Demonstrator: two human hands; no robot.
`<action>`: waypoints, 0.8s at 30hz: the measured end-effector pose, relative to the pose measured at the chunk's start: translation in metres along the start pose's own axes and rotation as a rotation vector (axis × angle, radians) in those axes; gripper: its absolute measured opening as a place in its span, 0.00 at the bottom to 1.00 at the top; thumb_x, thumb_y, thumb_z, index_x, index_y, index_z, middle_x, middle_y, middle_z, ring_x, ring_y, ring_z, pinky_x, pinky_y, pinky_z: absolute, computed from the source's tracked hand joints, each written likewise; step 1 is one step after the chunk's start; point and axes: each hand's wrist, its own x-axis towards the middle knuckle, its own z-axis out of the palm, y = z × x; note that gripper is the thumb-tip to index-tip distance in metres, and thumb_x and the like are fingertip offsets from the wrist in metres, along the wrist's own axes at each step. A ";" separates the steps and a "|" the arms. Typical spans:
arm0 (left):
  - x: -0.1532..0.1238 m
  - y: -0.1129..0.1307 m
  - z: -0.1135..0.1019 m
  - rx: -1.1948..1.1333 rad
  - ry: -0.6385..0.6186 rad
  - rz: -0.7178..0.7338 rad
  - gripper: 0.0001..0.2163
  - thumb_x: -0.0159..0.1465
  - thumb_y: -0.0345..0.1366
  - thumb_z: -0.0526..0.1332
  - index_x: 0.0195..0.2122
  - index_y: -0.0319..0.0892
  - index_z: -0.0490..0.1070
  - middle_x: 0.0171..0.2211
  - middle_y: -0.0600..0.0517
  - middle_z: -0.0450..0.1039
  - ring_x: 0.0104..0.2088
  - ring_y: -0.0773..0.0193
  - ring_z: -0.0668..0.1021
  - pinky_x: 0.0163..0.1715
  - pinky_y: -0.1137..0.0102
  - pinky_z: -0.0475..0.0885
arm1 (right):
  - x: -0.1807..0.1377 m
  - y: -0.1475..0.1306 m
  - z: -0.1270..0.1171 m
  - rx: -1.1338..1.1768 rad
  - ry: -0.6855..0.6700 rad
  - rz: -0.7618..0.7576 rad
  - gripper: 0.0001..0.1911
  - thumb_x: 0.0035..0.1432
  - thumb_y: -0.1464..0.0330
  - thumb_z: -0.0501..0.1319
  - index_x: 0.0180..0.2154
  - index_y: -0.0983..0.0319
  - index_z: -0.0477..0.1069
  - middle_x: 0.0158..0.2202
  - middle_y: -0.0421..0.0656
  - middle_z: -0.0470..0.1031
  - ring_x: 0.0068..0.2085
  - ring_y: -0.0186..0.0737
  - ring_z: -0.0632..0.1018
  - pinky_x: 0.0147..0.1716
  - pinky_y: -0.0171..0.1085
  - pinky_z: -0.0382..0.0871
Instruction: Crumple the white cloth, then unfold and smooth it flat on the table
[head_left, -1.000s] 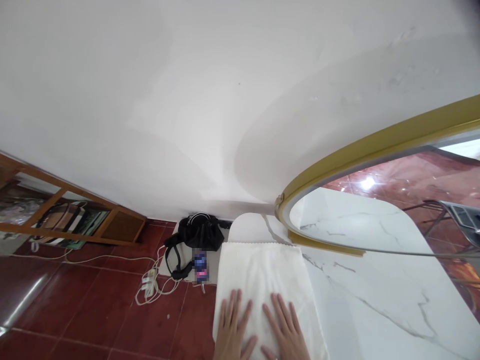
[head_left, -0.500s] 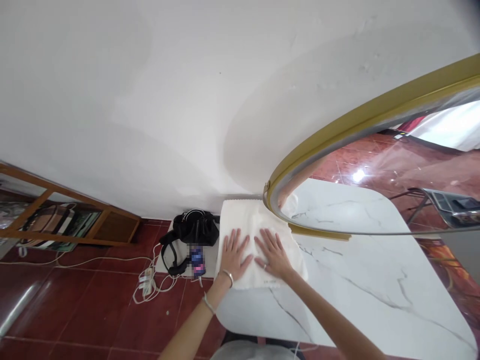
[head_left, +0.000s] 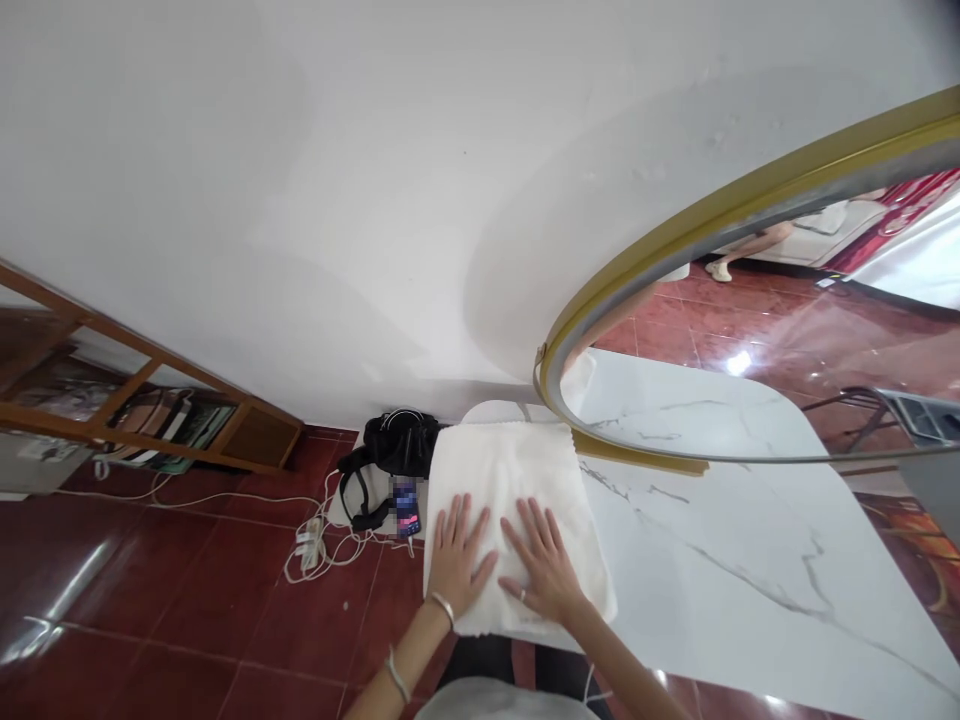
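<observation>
A white cloth (head_left: 510, 462), which looks like a towel, lies flat over the left end of the white marbled table (head_left: 720, 590). On its left half my left hand (head_left: 457, 565) rests palm down with the fingers spread. My right hand (head_left: 546, 570), a ring on one finger, presses flat on the right half, fingers apart. Neither hand grips anything. The cloth's near edge reaches the table's front edge, close to my body.
A gold-framed mirror (head_left: 675, 250) stands on the table against the white wall. Left of the table are a black bag (head_left: 401, 445), a phone (head_left: 406, 508) and a power strip (head_left: 309, 545) with tangled cables. A wooden shelf (head_left: 255, 435) stands farther left.
Both hands and the cloth have moved toward my body, so more bare table shows behind the cloth. The hands stay flat on it. The view has shifted slightly.
</observation>
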 end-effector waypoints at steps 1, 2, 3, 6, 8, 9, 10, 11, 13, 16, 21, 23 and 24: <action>-0.013 0.008 -0.001 0.009 0.000 -0.009 0.29 0.66 0.44 0.54 0.67 0.48 0.49 0.69 0.45 0.42 0.68 0.48 0.51 0.64 0.53 0.46 | -0.011 -0.006 -0.002 0.000 -0.011 -0.010 0.43 0.59 0.48 0.54 0.68 0.58 0.42 0.70 0.53 0.35 0.68 0.63 0.45 0.61 0.60 0.49; -0.022 0.016 -0.001 0.017 -0.001 -0.020 0.29 0.66 0.43 0.54 0.67 0.48 0.49 0.69 0.45 0.41 0.68 0.47 0.50 0.64 0.52 0.45 | -0.021 -0.010 -0.004 -0.003 -0.017 -0.015 0.42 0.60 0.48 0.54 0.68 0.58 0.43 0.70 0.53 0.36 0.68 0.63 0.45 0.61 0.60 0.49; -0.029 0.026 -0.001 0.020 -0.001 -0.030 0.29 0.66 0.42 0.54 0.67 0.47 0.48 0.69 0.44 0.41 0.68 0.47 0.50 0.64 0.52 0.44 | -0.031 -0.012 -0.006 -0.009 -0.020 -0.014 0.42 0.60 0.49 0.54 0.68 0.58 0.43 0.70 0.53 0.37 0.68 0.63 0.46 0.61 0.59 0.48; -0.030 0.059 0.003 -0.006 -0.008 -0.029 0.30 0.66 0.43 0.54 0.68 0.47 0.47 0.69 0.44 0.41 0.68 0.46 0.49 0.64 0.52 0.43 | -0.058 -0.007 -0.012 -0.037 -0.010 0.020 0.41 0.60 0.50 0.54 0.68 0.59 0.44 0.70 0.52 0.39 0.68 0.62 0.47 0.61 0.58 0.48; -0.022 0.082 0.007 -0.041 -0.028 0.013 0.31 0.66 0.45 0.54 0.68 0.48 0.45 0.70 0.45 0.41 0.68 0.47 0.49 0.64 0.52 0.43 | -0.076 0.004 -0.016 -0.071 0.011 0.058 0.41 0.60 0.51 0.55 0.68 0.59 0.44 0.69 0.52 0.41 0.68 0.62 0.48 0.61 0.58 0.49; -0.017 0.093 0.010 -0.058 -0.038 0.042 0.31 0.66 0.45 0.54 0.68 0.48 0.44 0.70 0.46 0.40 0.68 0.47 0.49 0.64 0.52 0.43 | -0.086 0.011 -0.018 -0.090 0.026 0.075 0.41 0.60 0.52 0.55 0.68 0.60 0.44 0.69 0.52 0.42 0.68 0.61 0.48 0.61 0.58 0.49; -0.012 0.103 0.012 -0.074 -0.047 0.073 0.31 0.66 0.45 0.53 0.68 0.48 0.44 0.70 0.46 0.40 0.68 0.47 0.49 0.64 0.52 0.43 | -0.096 0.018 -0.020 -0.109 0.042 0.090 0.41 0.60 0.52 0.56 0.68 0.60 0.44 0.69 0.52 0.43 0.68 0.61 0.48 0.61 0.58 0.49; -0.007 0.113 0.014 -0.088 -0.051 0.104 0.32 0.66 0.45 0.53 0.68 0.48 0.43 0.70 0.46 0.39 0.68 0.47 0.49 0.64 0.52 0.43 | -0.105 0.026 -0.021 -0.127 0.057 0.103 0.41 0.59 0.53 0.56 0.68 0.60 0.44 0.69 0.52 0.44 0.68 0.60 0.49 0.61 0.57 0.49; 0.002 0.131 0.021 -0.115 -0.052 0.172 0.32 0.66 0.44 0.53 0.68 0.48 0.43 0.70 0.46 0.38 0.68 0.46 0.48 0.63 0.51 0.44 | -0.124 0.043 -0.024 -0.154 0.080 0.125 0.41 0.59 0.52 0.56 0.68 0.59 0.45 0.69 0.51 0.45 0.67 0.60 0.50 0.61 0.57 0.50; 0.017 0.148 0.033 -0.178 -0.055 0.281 0.31 0.65 0.47 0.55 0.68 0.48 0.47 0.69 0.45 0.42 0.67 0.45 0.51 0.63 0.49 0.47 | -0.146 0.070 -0.028 -0.175 0.092 0.174 0.38 0.60 0.52 0.56 0.67 0.56 0.48 0.68 0.48 0.48 0.67 0.56 0.53 0.61 0.54 0.52; 0.068 0.145 0.051 -0.347 0.030 -0.004 0.21 0.63 0.47 0.58 0.56 0.50 0.68 0.60 0.44 0.64 0.59 0.47 0.67 0.56 0.48 0.62 | -0.156 0.099 -0.031 -0.083 0.115 0.375 0.26 0.65 0.56 0.52 0.63 0.50 0.57 0.64 0.41 0.60 0.64 0.49 0.63 0.58 0.51 0.62; 0.099 0.135 0.052 -0.427 0.081 -0.299 0.17 0.62 0.40 0.58 0.51 0.43 0.71 0.54 0.40 0.68 0.55 0.47 0.71 0.52 0.48 0.66 | -0.149 0.102 -0.029 -0.016 0.152 0.447 0.22 0.64 0.57 0.53 0.58 0.50 0.66 0.61 0.40 0.66 0.60 0.49 0.67 0.55 0.50 0.67; 0.114 0.130 0.050 -0.471 0.088 -0.388 0.15 0.62 0.37 0.58 0.48 0.40 0.72 0.51 0.40 0.71 0.52 0.49 0.73 0.50 0.50 0.69 | -0.145 0.103 -0.027 0.012 0.177 0.477 0.19 0.64 0.57 0.53 0.55 0.50 0.69 0.58 0.41 0.68 0.59 0.49 0.69 0.53 0.50 0.69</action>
